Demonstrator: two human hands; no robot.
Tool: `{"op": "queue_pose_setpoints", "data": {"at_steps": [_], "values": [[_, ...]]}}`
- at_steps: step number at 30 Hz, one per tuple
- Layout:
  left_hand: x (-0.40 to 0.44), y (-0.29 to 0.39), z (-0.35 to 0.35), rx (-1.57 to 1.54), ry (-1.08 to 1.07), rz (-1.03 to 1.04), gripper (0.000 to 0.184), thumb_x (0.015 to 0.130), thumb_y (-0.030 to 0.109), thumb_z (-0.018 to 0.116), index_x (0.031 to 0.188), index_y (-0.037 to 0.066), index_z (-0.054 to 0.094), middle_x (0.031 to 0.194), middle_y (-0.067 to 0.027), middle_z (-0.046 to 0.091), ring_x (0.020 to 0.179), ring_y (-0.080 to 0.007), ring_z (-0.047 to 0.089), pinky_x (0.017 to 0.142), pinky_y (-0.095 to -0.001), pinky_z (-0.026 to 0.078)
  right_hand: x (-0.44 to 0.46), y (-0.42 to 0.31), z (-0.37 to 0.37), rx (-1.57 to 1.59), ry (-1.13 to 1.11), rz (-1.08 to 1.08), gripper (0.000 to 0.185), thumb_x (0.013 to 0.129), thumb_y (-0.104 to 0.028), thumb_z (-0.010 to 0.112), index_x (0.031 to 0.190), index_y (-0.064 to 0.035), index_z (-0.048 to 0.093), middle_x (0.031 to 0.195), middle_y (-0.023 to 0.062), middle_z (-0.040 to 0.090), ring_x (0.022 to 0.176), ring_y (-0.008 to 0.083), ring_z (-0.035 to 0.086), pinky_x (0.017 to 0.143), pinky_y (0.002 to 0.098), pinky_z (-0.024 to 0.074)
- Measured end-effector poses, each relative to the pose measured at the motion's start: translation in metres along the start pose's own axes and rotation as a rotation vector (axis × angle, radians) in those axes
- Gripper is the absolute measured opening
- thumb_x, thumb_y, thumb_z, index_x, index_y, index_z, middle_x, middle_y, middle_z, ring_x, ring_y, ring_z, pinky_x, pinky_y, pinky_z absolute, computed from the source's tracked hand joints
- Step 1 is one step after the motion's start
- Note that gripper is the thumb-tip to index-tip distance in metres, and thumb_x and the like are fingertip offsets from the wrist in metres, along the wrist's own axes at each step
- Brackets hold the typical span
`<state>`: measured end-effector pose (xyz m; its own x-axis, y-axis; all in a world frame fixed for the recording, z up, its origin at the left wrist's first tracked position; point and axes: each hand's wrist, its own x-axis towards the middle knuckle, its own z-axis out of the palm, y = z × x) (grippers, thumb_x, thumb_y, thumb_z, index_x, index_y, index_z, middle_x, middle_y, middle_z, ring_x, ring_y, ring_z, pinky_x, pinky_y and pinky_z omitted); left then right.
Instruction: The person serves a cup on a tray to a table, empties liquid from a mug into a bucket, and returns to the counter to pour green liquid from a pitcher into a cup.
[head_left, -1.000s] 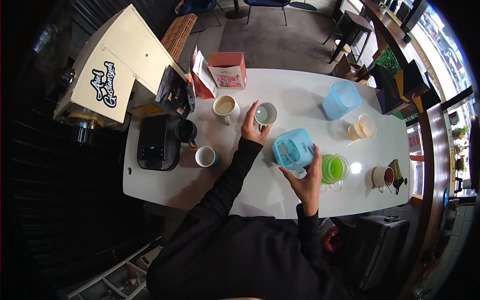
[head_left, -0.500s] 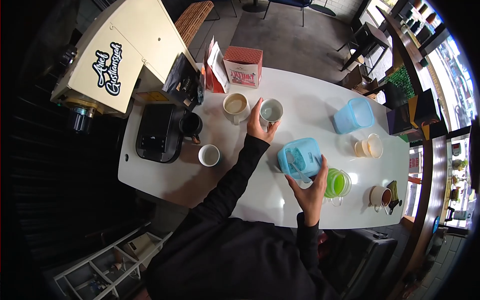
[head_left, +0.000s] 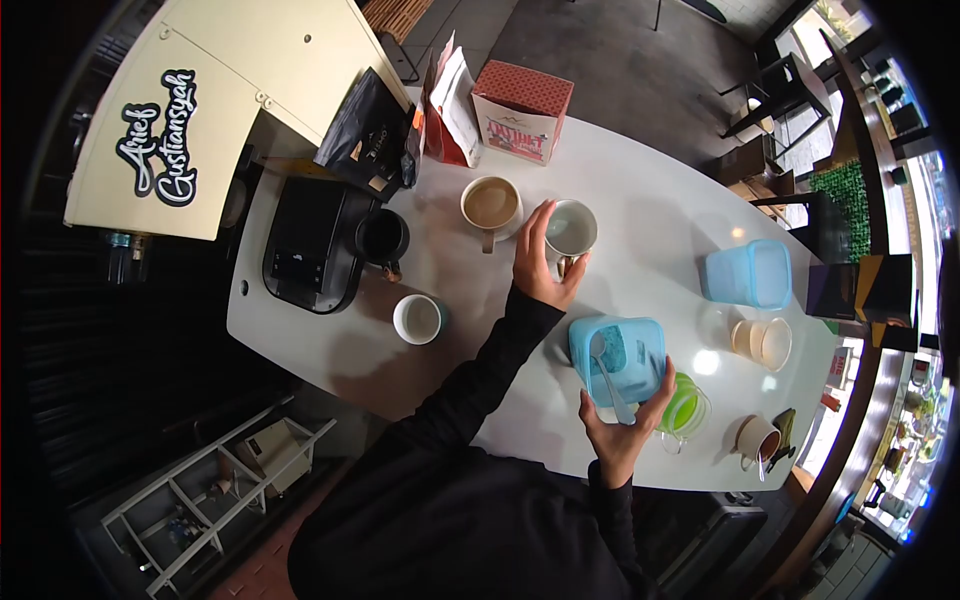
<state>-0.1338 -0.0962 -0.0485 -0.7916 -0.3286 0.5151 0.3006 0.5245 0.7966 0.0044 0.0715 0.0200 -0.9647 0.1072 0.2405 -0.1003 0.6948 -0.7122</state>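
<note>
My left hand (head_left: pixel 546 268) curls its fingers round the near left side of a pale mug (head_left: pixel 572 229), close to its handle. Thumb and fingers of my right hand (head_left: pixel 622 432) span the near side of a light blue plastic container (head_left: pixel 640 378). Inside the container lies a spoon (head_left: pixel 611 380), its handle reaching the near rim. Right beside that hand stands a glass jar mug with something bright green in it (head_left: pixel 684 408). A second mug, with light brown liquid inside (head_left: pixel 491 204), is left of my left hand.
A white cup (head_left: pixel 418 319), a black cup (head_left: pixel 382 237) and a black scale-like device (head_left: pixel 309 245) are at left. Bags and a red box (head_left: pixel 522 110) line the back. Rightward stand a blue container (head_left: pixel 748 274), a glass (head_left: pixel 762 343) and a mug with a spoon (head_left: pixel 757 440).
The view has tilted and moved closer, so the table things appear shifted. My right hand has moved slightly left along the blue container's near side. My left hand stays on the pale mug.
</note>
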Motion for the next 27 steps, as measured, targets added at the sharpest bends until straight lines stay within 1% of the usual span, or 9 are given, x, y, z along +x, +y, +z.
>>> {"op": "queue_pose_setpoints", "data": {"at_steps": [5,8,15,17,18,20,21,24,27], "values": [[-0.007,-0.001,0.001,-0.048,0.016,-0.062,0.08,0.074,0.011,0.079,0.141,-0.001,0.038,0.136,-0.0221,0.046,0.123,-0.0355,0.051,0.1,-0.0423,0.045,0.003,0.003,0.002,-0.012,-0.032,0.014,0.114,0.06,-0.038,0.086,0.146,0.0026,0.025,0.132,0.023,0.04,0.121,0.0402,0.044,0.1,0.05,0.0382],[-0.007,0.006,-0.007,0.009,0.013,-0.05,0.079,0.074,0.012,0.08,0.141,0.0,0.038,0.138,-0.0213,0.044,0.125,-0.0343,0.049,0.101,-0.0427,0.044,0.004,0.004,0.004,0.006,-0.042,0.039,0.114,0.06,-0.04,0.084,0.147,0.0022,0.024,0.131,0.0219,0.039,0.121,0.0388,0.043,0.1,0.0496,0.038],[-0.025,0.007,-0.022,-0.003,-0.059,-0.127,0.078,0.073,0.014,0.081,0.139,0.006,0.041,0.131,-0.0178,0.048,0.122,-0.0307,0.05,0.098,-0.042,0.046,0.006,0.003,0.007,0.016,-0.03,0.053,0.113,0.061,-0.042,0.082,0.146,0.002,0.022,0.132,0.0211,0.037,0.122,0.0369,0.043,0.101,0.049,0.0375],[-0.032,0.008,-0.026,-0.041,-0.087,-0.256,0.075,0.073,0.014,0.081,0.138,0.007,0.042,0.125,-0.015,0.049,0.116,-0.0264,0.054,0.092,-0.0389,0.048,0.006,0.003,0.009,0.027,-0.022,0.055,0.113,0.061,-0.042,0.081,0.146,0.0021,0.022,0.132,0.0211,0.037,0.123,0.0368,0.043,0.101,0.0488,0.0374],[-0.034,0.007,-0.027,-0.037,-0.086,-0.26,0.075,0.073,0.014,0.081,0.138,0.007,0.042,0.125,-0.015,0.049,0.116,-0.0264,0.054,0.092,-0.0389,0.048,0.006,0.003,0.01,0.038,-0.012,0.058,0.113,0.061,-0.043,0.081,0.146,0.0021,0.022,0.133,0.0211,0.037,0.123,0.0366,0.043,0.101,0.0486,0.0372],[-0.038,0.005,-0.025,-0.081,-0.082,-0.313,0.07,0.075,0.011,0.08,0.134,0.006,0.043,0.113,-0.0121,0.054,0.102,-0.0214,0.06,0.083,-0.0346,0.051,0.008,0.001,0.011,0.044,-0.002,0.046,0.11,0.064,-0.043,0.08,0.147,0.0011,0.023,0.133,0.0217,0.038,0.124,0.0367,0.042,0.103,0.0487,0.0353],[-0.042,0.003,-0.024,-0.079,-0.083,-0.321,0.07,0.075,0.011,0.08,0.134,0.006,0.043,0.113,-0.0121,0.054,0.102,-0.0214,0.06,0.083,-0.0346,0.051,0.007,0.0,0.011,0.049,0.012,0.032,0.107,0.066,-0.043,0.078,0.147,0.0001,0.024,0.133,0.0222,0.04,0.124,0.0367,0.042,0.105,0.0489,0.0333],[-0.042,0.001,-0.02,-0.214,-0.095,-0.341,0.057,0.081,0.007,0.075,0.127,0.005,0.041,0.095,-0.0095,0.061,0.081,-0.0177,0.066,0.074,-0.0301,0.053,0.006,0.001,0.011,0.04,0.009,0.04,0.108,0.065,-0.044,0.079,0.146,0.0012,0.024,0.133,0.0222,0.039,0.124,0.037,0.043,0.103,0.049,0.0352],[-0.042,0.004,-0.019,-0.255,-0.109,-0.328,0.056,0.082,0.008,0.074,0.127,0.004,0.041,0.099,-0.0112,0.063,0.083,-0.0182,0.067,0.074,-0.0307,0.053,0.007,0.002,0.012,0.023,0.014,0.023,0.109,0.063,-0.043,0.08,0.146,0.0018,0.024,0.133,0.0222,0.039,0.123,0.0373,0.044,0.101,0.0491,0.0371]]}}
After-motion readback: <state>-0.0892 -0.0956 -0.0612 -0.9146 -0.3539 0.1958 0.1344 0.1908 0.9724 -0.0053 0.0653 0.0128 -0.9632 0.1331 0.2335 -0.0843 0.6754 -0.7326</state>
